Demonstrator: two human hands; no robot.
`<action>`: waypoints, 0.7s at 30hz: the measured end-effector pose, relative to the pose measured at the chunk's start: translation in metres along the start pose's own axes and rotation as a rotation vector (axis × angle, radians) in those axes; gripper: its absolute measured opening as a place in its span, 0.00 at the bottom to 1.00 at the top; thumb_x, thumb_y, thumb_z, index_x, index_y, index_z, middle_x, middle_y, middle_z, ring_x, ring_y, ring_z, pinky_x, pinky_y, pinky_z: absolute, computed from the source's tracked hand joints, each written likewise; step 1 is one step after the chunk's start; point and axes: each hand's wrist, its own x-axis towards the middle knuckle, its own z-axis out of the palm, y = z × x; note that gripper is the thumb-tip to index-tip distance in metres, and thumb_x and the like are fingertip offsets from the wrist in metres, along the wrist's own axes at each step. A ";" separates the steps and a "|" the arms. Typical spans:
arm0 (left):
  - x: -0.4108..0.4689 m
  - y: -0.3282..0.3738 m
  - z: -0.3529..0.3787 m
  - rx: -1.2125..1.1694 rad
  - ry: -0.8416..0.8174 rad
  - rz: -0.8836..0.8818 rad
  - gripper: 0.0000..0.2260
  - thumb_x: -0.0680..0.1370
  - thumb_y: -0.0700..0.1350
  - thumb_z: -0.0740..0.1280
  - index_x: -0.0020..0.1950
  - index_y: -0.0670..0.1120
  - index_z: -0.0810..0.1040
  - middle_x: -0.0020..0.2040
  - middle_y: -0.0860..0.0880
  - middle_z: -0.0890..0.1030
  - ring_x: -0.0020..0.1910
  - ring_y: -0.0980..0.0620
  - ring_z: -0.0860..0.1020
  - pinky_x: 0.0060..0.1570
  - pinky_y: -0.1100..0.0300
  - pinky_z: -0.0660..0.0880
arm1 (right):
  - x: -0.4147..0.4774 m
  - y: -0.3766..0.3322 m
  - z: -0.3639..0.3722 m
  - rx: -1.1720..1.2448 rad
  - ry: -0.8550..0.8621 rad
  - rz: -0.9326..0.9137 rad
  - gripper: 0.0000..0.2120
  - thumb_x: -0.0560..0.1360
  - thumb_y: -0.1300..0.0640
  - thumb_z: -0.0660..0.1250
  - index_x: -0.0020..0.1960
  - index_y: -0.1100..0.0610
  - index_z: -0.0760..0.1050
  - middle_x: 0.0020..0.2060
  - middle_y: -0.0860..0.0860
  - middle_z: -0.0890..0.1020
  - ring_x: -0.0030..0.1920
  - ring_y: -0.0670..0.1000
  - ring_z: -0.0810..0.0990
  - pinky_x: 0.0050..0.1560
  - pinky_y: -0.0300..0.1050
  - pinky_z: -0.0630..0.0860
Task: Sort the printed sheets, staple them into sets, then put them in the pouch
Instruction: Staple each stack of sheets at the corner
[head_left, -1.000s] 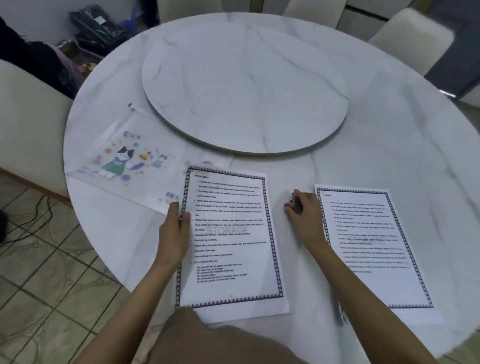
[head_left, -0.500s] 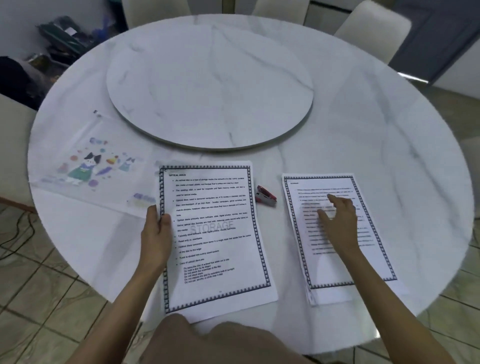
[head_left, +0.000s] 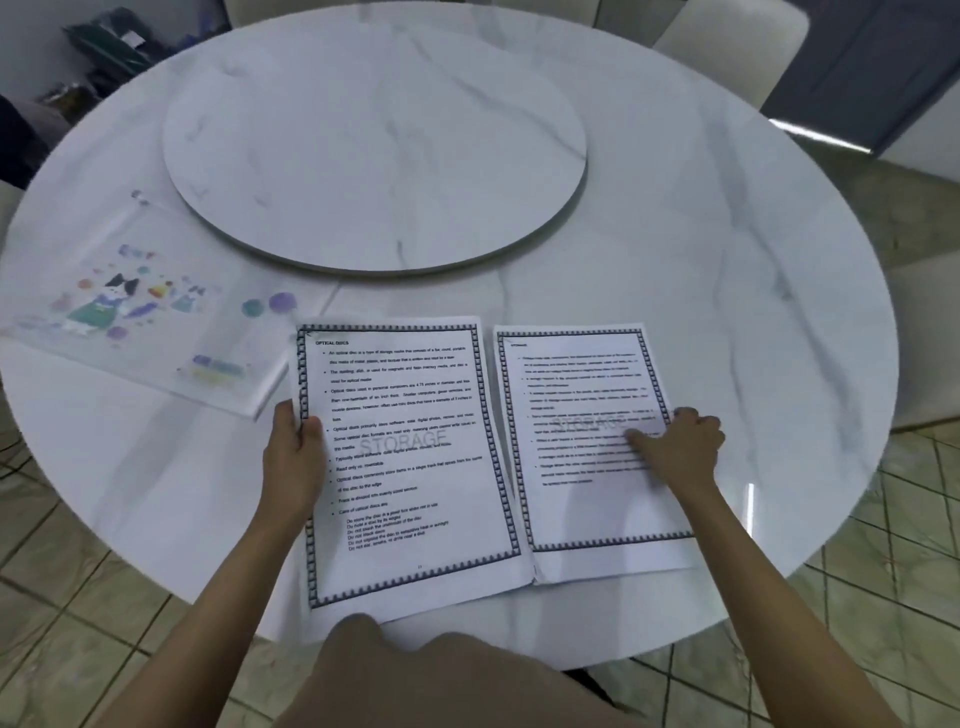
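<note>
Two sets of printed sheets lie side by side at the table's near edge. The left set (head_left: 410, 467) is headed "OPTICAL DISCS"; my left hand (head_left: 293, 457) grips its left edge, thumb on top. The right set (head_left: 587, 441) sits close against it; my right hand (head_left: 680, 447) holds its right edge, thumb on the page and fingers curled round the margin. A clear pouch (head_left: 130, 322) with a cartoon cat print lies flat to the left, its corner next to the left set. The stapler is not visible.
A round marble turntable (head_left: 374, 140) occupies the middle of the white marble table (head_left: 727, 291). Pale chairs (head_left: 727, 52) stand around the far side. Tiled floor (head_left: 883, 597) shows beyond the near edge. Dark clutter (head_left: 109, 47) sits at the far left.
My right hand slid the right set leftward until it sits beside the left set, and now holds its right edge. The red stapler between the sets is hidden from view. My left hand kept its grip.
</note>
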 end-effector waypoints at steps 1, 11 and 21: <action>0.001 -0.002 0.003 0.015 0.010 -0.015 0.04 0.81 0.39 0.53 0.53 0.43 0.66 0.44 0.48 0.73 0.45 0.46 0.71 0.47 0.56 0.66 | 0.004 0.000 -0.001 0.007 -0.018 0.015 0.38 0.67 0.50 0.75 0.67 0.69 0.62 0.64 0.66 0.65 0.66 0.64 0.63 0.64 0.52 0.62; -0.006 -0.018 0.021 0.088 0.111 -0.025 0.04 0.80 0.40 0.54 0.52 0.42 0.67 0.48 0.43 0.73 0.48 0.46 0.71 0.49 0.52 0.67 | 0.027 0.007 -0.007 0.104 -0.106 0.021 0.42 0.63 0.50 0.78 0.67 0.67 0.61 0.65 0.64 0.66 0.67 0.62 0.64 0.68 0.54 0.63; -0.021 -0.012 0.031 0.148 0.187 0.005 0.05 0.81 0.40 0.54 0.53 0.43 0.67 0.48 0.44 0.72 0.48 0.48 0.69 0.48 0.58 0.63 | 0.036 0.015 -0.012 0.172 -0.114 -0.081 0.34 0.65 0.56 0.76 0.63 0.64 0.64 0.61 0.61 0.71 0.62 0.62 0.70 0.62 0.56 0.70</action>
